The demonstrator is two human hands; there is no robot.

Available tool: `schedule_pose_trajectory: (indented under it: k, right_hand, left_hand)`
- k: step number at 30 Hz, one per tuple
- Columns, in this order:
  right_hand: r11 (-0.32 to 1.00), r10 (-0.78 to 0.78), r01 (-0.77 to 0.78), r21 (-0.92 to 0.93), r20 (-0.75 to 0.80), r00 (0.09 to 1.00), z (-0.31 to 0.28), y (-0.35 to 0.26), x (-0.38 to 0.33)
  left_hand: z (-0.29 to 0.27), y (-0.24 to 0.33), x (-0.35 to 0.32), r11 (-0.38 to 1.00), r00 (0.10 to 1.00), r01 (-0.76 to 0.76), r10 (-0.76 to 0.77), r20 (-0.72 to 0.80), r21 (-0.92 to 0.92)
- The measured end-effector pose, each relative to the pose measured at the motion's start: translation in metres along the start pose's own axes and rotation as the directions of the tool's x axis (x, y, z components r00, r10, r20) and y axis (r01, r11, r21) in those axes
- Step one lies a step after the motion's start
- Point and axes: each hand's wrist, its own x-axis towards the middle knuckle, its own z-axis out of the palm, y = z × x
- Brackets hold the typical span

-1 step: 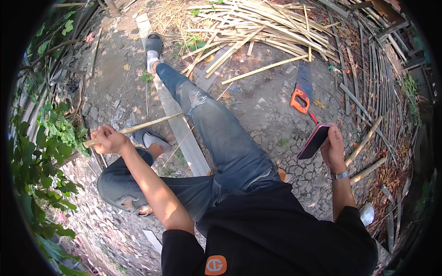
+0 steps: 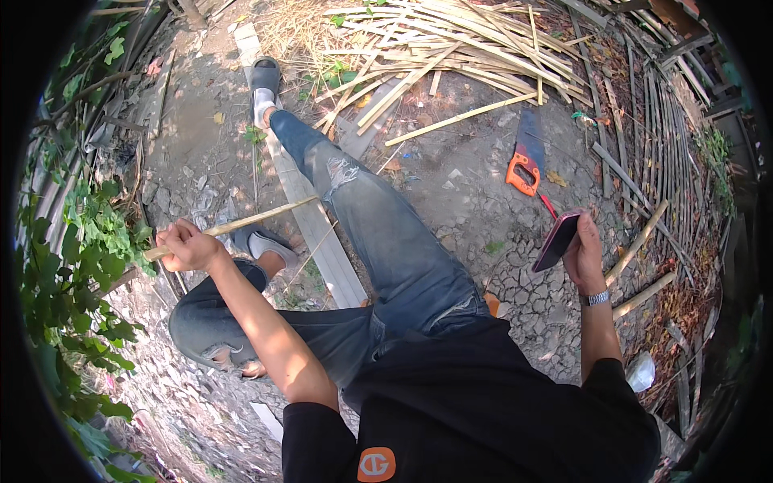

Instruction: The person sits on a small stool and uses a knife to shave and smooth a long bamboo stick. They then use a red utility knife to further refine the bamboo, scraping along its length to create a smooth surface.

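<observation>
My left hand [image 2: 188,245] is closed around one end of a thin pale wooden or bamboo strip [image 2: 262,216]. The strip slants up to the right, its far end over a long grey board [image 2: 328,251] beside my knee; whether they touch is unclear. On the other side, my right hand [image 2: 585,256] grips a phone [image 2: 555,243] with a dark screen and pinkish edge, held tilted above the cracked ground. Beyond the phone lies a hand saw [image 2: 525,171] with an orange handle. A slim red object [image 2: 547,206] shows between saw and phone, its kind unclear.
A big heap of pale split strips [image 2: 475,48] spreads at the far side. Leafy plants [image 2: 72,298] crowd the left. Two round poles [image 2: 644,295] and a stack of long thin sticks [image 2: 664,145] lie on the right. My legs [image 2: 386,225] stretch across the middle.
My right hand has shifted slightly, tipping the phone more edge-on and moving it a little right. My left hand keeps its hold on the strip almost unmoved.
</observation>
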Motion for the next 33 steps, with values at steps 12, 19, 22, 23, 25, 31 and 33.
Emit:
schedule_pose_trajectory:
  k: [12, 19, 22, 23, 25, 31, 33]
  right_hand:
    - [0.185, 0.16, -0.752, -0.633, -0.736, 0.658, -0.301, 0.191, 0.0]
    - [0.443, 0.403, -0.601, -0.665, -0.451, 0.796, -0.222, 0.234, -0.046]
    - [0.444, 0.365, -0.356, -0.822, -0.197, 0.91, -0.178, 0.238, -0.05]
    - [0.351, 0.359, -0.333, -0.875, -0.203, 0.911, -0.16, 0.235, -0.049]
    - [0.149, 0.343, -0.269, -0.952, -0.205, 0.917, -0.13, 0.228, -0.038]
    - [0.291, 0.151, -0.118, -0.949, -0.076, 0.986, -0.104, 0.229, -0.017]
    - [0.332, 0.06, -0.074, -0.94, -0.057, 0.997, -0.106, 0.234, -0.011]
  left_hand:
    - [0.001, -0.003, 0.012, 0.992, 0.998, -0.054, 0.058, -0.029, 0.112]
    - [0.0, 0.0, 0.016, 0.993, 0.997, -0.035, 0.028, 0.065, 0.115]
    - [0.007, -0.002, 0.013, 0.984, 0.992, -0.08, 0.063, 0.108, 0.16]
    - [0.009, -0.002, 0.012, 0.985, 0.991, -0.073, 0.053, 0.123, 0.157]
    - [0.012, 0.0, 0.007, 0.987, 0.989, -0.062, 0.04, 0.143, 0.151]
    - [0.0, 0.005, 0.004, 0.992, 0.995, -0.084, 0.079, 0.064, 0.093]
    - [-0.003, 0.006, 0.003, 0.991, 0.997, -0.08, 0.077, 0.026, 0.106]
